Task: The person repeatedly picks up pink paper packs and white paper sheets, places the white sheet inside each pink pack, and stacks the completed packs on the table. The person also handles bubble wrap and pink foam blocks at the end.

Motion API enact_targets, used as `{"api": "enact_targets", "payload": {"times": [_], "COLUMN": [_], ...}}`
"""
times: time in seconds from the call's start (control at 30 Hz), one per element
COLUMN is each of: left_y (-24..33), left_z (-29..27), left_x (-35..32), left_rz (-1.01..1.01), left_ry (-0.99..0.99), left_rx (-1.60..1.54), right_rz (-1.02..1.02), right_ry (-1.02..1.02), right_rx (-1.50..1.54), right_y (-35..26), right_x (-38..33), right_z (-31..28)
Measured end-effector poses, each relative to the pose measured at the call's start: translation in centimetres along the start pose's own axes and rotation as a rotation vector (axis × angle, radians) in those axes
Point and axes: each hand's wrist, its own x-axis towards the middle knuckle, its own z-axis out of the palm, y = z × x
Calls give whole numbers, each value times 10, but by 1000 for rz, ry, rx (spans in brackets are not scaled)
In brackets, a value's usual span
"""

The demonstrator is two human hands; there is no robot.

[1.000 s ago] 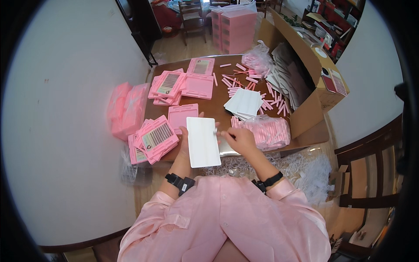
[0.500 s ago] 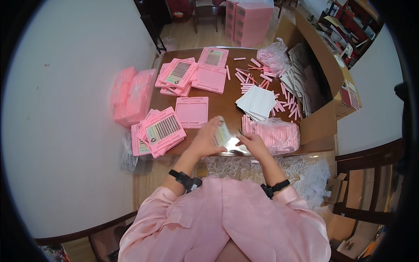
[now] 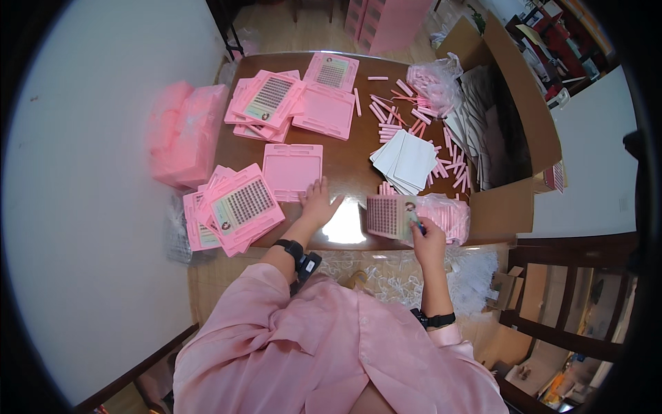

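My right hand (image 3: 430, 239) pinches one end of a flat card of lash clusters (image 3: 390, 216), with rows of small dark tufts on a pale backing. A small dark thing shows at the fingertips, too small to name. The card is above the table's near edge, in front of a bag of pink tubes (image 3: 445, 215). My left hand (image 3: 318, 205) is open, fingers spread, at the lower right corner of a bare pink tray (image 3: 293, 171). Left of it is a pile of pink trays (image 3: 243, 205) holding similar cards.
Farther back are another tray pile (image 3: 267, 103) and a second bare tray (image 3: 324, 112). White sheets (image 3: 407, 162) lie fanned among loose pink tubes. A large cardboard box (image 3: 520, 90) stands at the right. Pink wrapped bundles (image 3: 185, 134) are at the left.
The card, earlier between both hands, is now in my right hand alone and farther right. My left hand has let go and moved left to the bare tray. The view has shifted slightly.
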Motion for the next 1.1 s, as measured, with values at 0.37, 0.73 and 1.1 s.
{"api": "enact_targets", "payload": {"times": [0.37,0.73,1.1], "left_y": [-2,-47,-38], "left_z": [3,-15,-7], "left_x": [-23,8,19], "left_rz": [-79,-74,-170], "left_ry": [86,238,250], "left_rx": [-953,-303,-277], "right_rz": [1,36,121], "right_ry": [31,20,-190], "right_rx": [214,-3,-452], "right_y": [-35,-29,-29], "right_x": [50,52,67], "right_z": [81,145,173]}}
